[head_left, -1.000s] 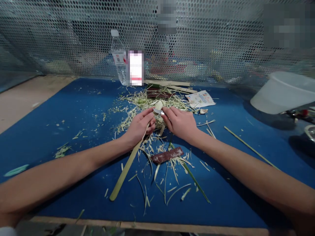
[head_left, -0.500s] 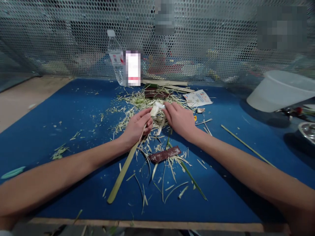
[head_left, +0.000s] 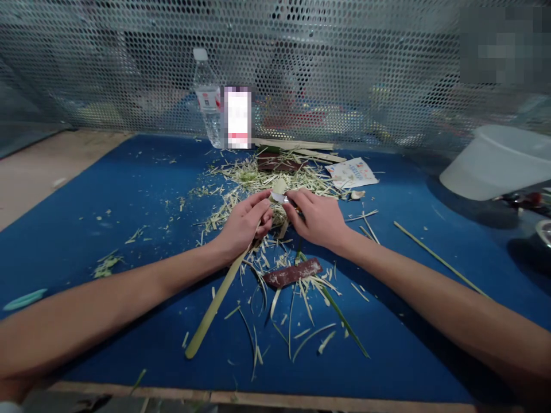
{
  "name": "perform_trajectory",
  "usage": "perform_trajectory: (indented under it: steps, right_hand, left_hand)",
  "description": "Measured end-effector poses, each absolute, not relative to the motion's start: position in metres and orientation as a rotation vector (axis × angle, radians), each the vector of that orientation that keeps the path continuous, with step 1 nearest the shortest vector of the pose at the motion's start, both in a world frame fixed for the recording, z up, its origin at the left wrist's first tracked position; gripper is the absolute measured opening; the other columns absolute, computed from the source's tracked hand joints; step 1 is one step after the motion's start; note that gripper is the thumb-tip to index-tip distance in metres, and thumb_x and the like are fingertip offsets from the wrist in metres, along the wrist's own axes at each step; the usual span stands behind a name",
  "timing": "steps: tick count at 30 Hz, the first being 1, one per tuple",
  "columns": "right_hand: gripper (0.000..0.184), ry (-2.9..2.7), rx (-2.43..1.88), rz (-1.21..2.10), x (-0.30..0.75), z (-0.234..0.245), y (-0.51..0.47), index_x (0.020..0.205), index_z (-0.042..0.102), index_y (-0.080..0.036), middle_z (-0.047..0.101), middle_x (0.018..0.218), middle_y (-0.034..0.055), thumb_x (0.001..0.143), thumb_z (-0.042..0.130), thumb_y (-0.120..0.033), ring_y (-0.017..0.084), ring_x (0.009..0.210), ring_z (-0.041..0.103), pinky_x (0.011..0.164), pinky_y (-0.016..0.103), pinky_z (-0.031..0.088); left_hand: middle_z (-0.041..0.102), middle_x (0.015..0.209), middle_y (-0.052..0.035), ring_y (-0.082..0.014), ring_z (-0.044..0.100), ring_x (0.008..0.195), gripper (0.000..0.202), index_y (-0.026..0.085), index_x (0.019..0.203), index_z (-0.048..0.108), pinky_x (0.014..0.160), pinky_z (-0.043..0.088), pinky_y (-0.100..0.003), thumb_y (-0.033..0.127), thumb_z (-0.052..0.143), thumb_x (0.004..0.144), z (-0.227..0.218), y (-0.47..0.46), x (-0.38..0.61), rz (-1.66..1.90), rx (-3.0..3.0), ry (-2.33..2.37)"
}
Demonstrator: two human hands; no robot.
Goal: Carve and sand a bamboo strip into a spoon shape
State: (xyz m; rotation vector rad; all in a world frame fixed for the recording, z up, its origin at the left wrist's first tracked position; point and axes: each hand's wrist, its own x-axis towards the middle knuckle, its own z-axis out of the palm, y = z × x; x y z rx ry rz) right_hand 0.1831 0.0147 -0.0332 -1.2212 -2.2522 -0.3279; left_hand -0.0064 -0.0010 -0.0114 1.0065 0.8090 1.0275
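Observation:
A long flat bamboo strip [head_left: 213,310] runs from the near side of the mat up through my left hand [head_left: 247,223], which is closed around it. Its pale, shaved end [head_left: 279,186] sticks out beyond my fingers. My right hand [head_left: 316,218] is wrapped round a knife, whose handle is mostly hidden in the fist. The knife's short metal blade [head_left: 279,197] lies across the strip close to my left fingertips. Pale shavings [head_left: 232,175] are heaped behind and under both hands. Just nearer to me lies a dark red, dusty sandpaper-like piece [head_left: 295,273].
A water bottle [head_left: 209,100] and an upright phone [head_left: 237,117] stand by the perforated metal screen [head_left: 344,69]. A white packet [head_left: 353,173] lies behind my right hand. At right are a translucent tub [head_left: 482,163] and a thin stick [head_left: 439,257] on the blue mat [head_left: 142,330].
The blade has shifted back from the strip's far tip towards my left fingers, and more of the pale end shows beyond it. Both hands keep their grips. The whole view has shifted slightly.

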Motion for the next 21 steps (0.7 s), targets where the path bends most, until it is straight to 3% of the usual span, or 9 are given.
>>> perform_trajectory:
  steps: [9, 21]
  right_hand:
    - [0.041, -2.253, -1.270, -0.391, 0.1845, -0.0315, 0.0153, 0.119, 0.066, -0.019, 0.073, 0.096, 0.0071, 0.105, 0.035, -0.042, 0.016, 0.077, 0.065, 0.057, 0.031, 0.028]
    - [0.049, -2.246, -1.374, -0.476, 0.1790, -0.0293, 0.0220, 0.127, 0.064, -0.021, 0.073, 0.101, 0.0076, 0.108, 0.025, -0.044, 0.017, 0.085, 0.066, 0.060, 0.031, 0.031]
  left_hand:
    - [0.044, 0.061, 0.0076, -0.0047, 0.038, 0.044, 0.029, 0.017, 0.121, 0.055, 0.042, 0.023, -0.018, 0.021, 0.056, 0.093, -0.0108, -0.0024, -0.0056, 1.034, 1.008, 0.846]
    - [0.044, 0.059, 0.0080, -0.0050, 0.035, 0.042, 0.028, 0.016, 0.118, 0.058, 0.043, 0.023, -0.020, 0.018, 0.058, 0.090, -0.0076, 0.0017, -0.0014, 1.102, 0.926, 0.850]
